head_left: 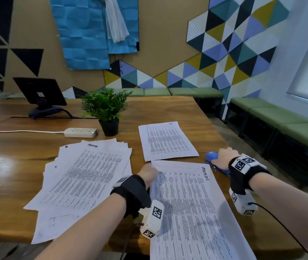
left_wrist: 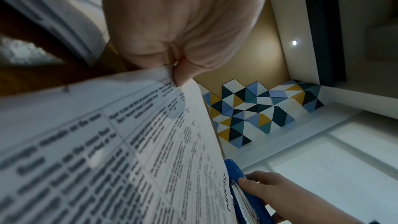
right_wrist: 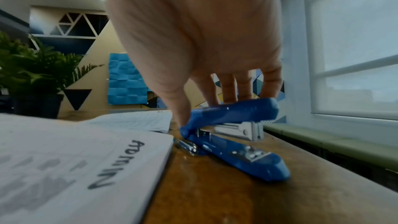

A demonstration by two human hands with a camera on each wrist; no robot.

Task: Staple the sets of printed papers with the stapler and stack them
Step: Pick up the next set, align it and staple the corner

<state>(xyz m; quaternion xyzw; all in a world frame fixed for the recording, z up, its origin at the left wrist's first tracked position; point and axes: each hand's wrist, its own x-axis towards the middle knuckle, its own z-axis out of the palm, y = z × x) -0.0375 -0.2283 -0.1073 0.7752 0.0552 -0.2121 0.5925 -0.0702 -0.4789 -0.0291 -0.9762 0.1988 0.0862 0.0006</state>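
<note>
Trouble could start at the right edge of the wooden table (head_left: 168,107), where my right hand (head_left: 224,156) holds the blue stapler (right_wrist: 232,135). My thumb and fingers are curled round its top arm while its base lies flat on the wood, just beside the paper set marked ADMIN (head_left: 192,203). If I lift it in a hurry, I think it could slip and drop off that edge. My left hand (head_left: 147,174) pinches the far left corner of the set, which is raised a little. A loose pinch might let the sheets slide apart, and then the staple would miss some. The near end hangs over the table's near edge, so a tug could pull it down. A finished-looking set (head_left: 166,141) lies farther back, and a messy pile (head_left: 85,175) waits at the left.
</note>
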